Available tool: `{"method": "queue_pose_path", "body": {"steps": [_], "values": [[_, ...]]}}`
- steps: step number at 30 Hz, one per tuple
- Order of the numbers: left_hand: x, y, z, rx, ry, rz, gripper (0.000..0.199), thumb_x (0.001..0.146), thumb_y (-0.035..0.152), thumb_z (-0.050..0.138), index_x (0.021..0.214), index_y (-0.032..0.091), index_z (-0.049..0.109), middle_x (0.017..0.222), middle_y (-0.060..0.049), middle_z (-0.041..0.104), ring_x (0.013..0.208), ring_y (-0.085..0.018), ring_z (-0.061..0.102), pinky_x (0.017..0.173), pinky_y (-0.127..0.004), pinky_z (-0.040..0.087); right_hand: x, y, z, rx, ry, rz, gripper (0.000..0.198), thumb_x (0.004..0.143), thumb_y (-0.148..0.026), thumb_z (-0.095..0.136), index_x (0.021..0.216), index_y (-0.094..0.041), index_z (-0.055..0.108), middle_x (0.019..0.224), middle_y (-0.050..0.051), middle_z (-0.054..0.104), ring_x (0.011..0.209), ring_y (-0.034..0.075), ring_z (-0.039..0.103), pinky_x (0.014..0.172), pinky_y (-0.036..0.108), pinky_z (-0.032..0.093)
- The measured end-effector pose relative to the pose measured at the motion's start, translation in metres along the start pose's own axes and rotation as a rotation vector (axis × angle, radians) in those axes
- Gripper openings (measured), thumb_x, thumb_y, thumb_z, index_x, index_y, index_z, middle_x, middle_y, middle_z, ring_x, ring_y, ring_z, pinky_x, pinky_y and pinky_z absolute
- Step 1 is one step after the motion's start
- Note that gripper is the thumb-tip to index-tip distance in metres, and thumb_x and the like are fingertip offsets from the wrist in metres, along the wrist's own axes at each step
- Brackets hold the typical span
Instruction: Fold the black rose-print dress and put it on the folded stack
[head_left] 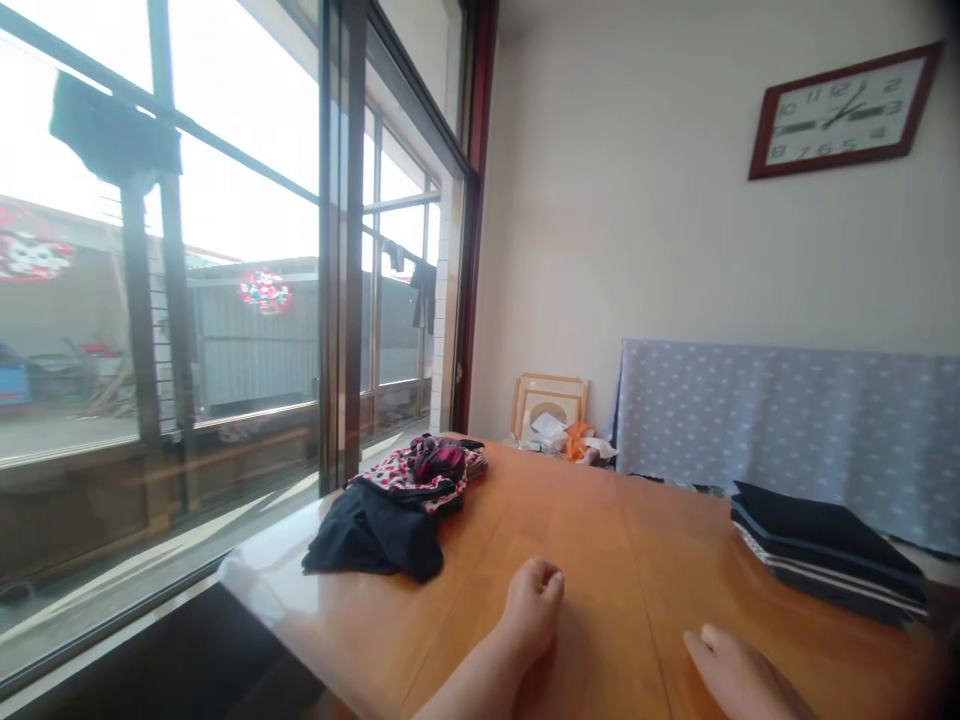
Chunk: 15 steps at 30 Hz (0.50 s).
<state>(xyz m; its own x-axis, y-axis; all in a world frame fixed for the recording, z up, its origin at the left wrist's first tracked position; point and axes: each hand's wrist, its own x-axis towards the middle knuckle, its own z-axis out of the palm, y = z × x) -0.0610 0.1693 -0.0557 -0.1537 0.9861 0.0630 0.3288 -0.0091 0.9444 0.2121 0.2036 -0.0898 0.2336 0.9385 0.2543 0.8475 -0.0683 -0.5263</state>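
My left hand [534, 606] is curled into a loose fist above or on the wooden table [577, 520]; nothing shows in it. To its right, my right hand [726, 662] is also closed, low in the view, with its lower side hidden. A crumpled pile of clothes lies beyond my left hand: a black garment [375, 530] in front and a red, white and black patterned garment [409, 475] behind it. Farther off on the right side sits a neat stack of folded clothes [825, 555], mostly dark with some light layers. Neither hand touches the clothes.
A large window [247, 350] runs along the table's left side. Past the far edge are picture frames [551, 395], an orange and white heap [576, 442] and a grey-blue dotted cloth [780, 430]. A clock [847, 112] hangs on the wall.
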Motion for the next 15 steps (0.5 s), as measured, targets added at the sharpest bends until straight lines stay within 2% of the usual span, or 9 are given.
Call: {"method": "queue_pose_path", "body": {"steps": [3, 8, 11, 15], "values": [[0.002, -0.003, 0.001, -0.021, 0.021, 0.030, 0.019, 0.079, 0.042, 0.061, 0.081, 0.024, 0.064, 0.081, -0.006, 0.068, 0.086, -0.025, 0.064, 0.075, -0.035, 0.051, 0.011, -0.009, 0.005, 0.108, -0.002, 0.018, 0.045, 0.078, -0.053, 0.049, 0.048, -0.026, 0.030, 0.052, 0.005, 0.048, 0.056, 0.029, 0.059, 0.051, 0.037, 0.037], [0.007, -0.009, 0.006, -0.007, 0.017, 0.040, 0.019, 0.080, 0.042, 0.062, 0.080, 0.023, 0.063, 0.077, -0.005, 0.066, 0.081, -0.023, 0.063, 0.072, -0.033, 0.050, 0.021, -0.017, 0.025, 0.288, -0.143, -0.090, 0.046, 0.086, -0.060, 0.035, 0.056, -0.027, 0.043, 0.055, 0.005, 0.054, 0.057, 0.025, 0.058, 0.055, 0.035, 0.039], [0.011, -0.016, 0.012, 0.039, 0.032, 0.041, 0.020, 0.082, 0.040, 0.059, 0.082, 0.021, 0.064, 0.070, -0.002, 0.062, 0.074, -0.020, 0.060, 0.069, -0.031, 0.048, 0.017, -0.015, 0.040, 0.275, -0.203, -0.189, 0.046, 0.088, -0.063, 0.034, 0.061, -0.026, 0.045, 0.059, 0.002, 0.056, 0.062, 0.023, 0.058, 0.059, 0.032, 0.040], [0.016, -0.027, 0.018, 0.183, 0.082, 0.118, 0.018, 0.085, 0.032, 0.054, 0.082, 0.018, 0.064, 0.073, -0.002, 0.063, 0.072, -0.017, 0.058, 0.067, -0.027, 0.044, 0.011, -0.012, 0.047, 0.239, -0.254, -0.283, 0.045, 0.090, -0.062, 0.034, 0.067, -0.025, 0.047, 0.061, 0.000, 0.056, 0.062, 0.019, 0.054, 0.061, 0.028, 0.037]]}}
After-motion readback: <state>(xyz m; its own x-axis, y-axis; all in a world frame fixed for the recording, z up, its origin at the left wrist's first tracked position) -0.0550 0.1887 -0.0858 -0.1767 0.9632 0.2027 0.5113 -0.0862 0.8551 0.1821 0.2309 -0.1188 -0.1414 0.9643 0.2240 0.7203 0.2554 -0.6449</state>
